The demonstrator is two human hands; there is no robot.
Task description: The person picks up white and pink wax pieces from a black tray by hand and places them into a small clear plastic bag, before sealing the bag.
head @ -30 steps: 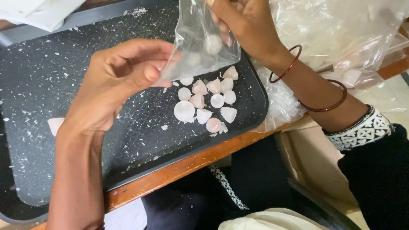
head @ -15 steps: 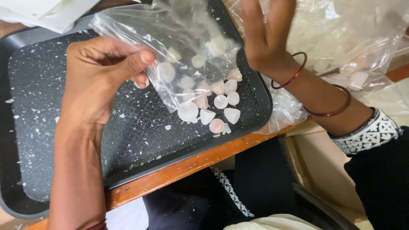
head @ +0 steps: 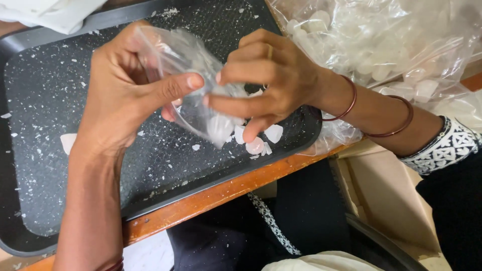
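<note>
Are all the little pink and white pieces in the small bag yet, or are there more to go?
Not all. Some pale pieces already sit inside the small clear bag. Both hands are on it: the left hand holds one side, the right hand pinches the other. Left over: a few pink and white pieces lie loose on the dark speckled tray, one more white piece near the left wrist.

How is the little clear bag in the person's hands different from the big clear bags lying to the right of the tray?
The small bag is held above the black tray, pinched between the left hand and right hand; the large bags lie untouched beside the tray. The small bag looks crumpled and holds only a few pale pieces; the large bags bulge with many. Both are clear plastic holding pale pieces.
</note>
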